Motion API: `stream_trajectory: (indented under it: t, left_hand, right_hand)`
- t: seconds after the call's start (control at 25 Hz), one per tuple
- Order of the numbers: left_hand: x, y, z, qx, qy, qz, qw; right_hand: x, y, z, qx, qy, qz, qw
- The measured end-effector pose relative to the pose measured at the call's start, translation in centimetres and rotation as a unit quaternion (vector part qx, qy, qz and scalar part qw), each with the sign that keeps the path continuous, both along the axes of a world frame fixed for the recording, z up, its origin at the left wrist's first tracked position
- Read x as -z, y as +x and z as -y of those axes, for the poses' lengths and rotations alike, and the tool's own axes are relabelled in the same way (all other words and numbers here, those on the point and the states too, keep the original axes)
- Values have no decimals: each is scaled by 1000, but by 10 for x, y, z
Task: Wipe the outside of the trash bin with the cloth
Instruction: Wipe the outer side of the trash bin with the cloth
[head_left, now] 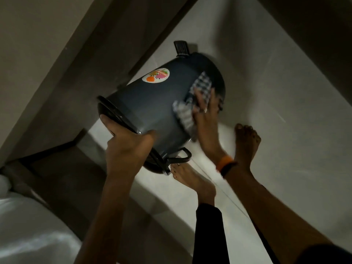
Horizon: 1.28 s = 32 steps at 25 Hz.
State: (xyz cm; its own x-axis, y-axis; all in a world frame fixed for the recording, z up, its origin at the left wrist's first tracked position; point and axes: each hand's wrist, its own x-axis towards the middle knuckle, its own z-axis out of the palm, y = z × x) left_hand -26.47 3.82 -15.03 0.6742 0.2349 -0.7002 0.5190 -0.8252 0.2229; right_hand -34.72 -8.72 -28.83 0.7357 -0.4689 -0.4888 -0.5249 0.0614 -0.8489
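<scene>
I'm in the wiping step: my left hand [127, 143] is closed on the rim of the bin [158, 103], tipped on its side at centre frame, while my right hand [204, 113] lies flat, fingers spread, pressing the cloth [194, 100] to its wall near the base. Next, I judge, I must turn the bin to bare the unwiped side by the sticker [155, 75]. The pale tiled floor [276, 111] is dim, a bed [28, 225] lower left.
</scene>
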Motion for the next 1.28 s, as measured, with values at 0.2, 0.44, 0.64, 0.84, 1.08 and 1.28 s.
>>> stream_trajectory:
  t: [0.2,0.44,0.64,0.84,1.08,1.28]
  left_hand:
    - [-2,37,2,-24,5,15,1000]
    - [0,79,-1,39,22,-33,998]
    - [-11,64,20,79,61,66,993]
    - [-6,-19,53,256,40,57,964]
    - [17,-17,74,222,67,124,965]
    - [-6,5,60,162,71,77,981]
  right_hand:
    - [30,30,39,-89,-91,-67,990]
    - [13,3,18,-258,-187,128,939]
    - [53,50,72,-92,-75,1,993]
    - [41,82,105,20,99,12,995]
    - [-23,36,38,-102,16,75,992]
    - [34,52,78,-42,11,54,998]
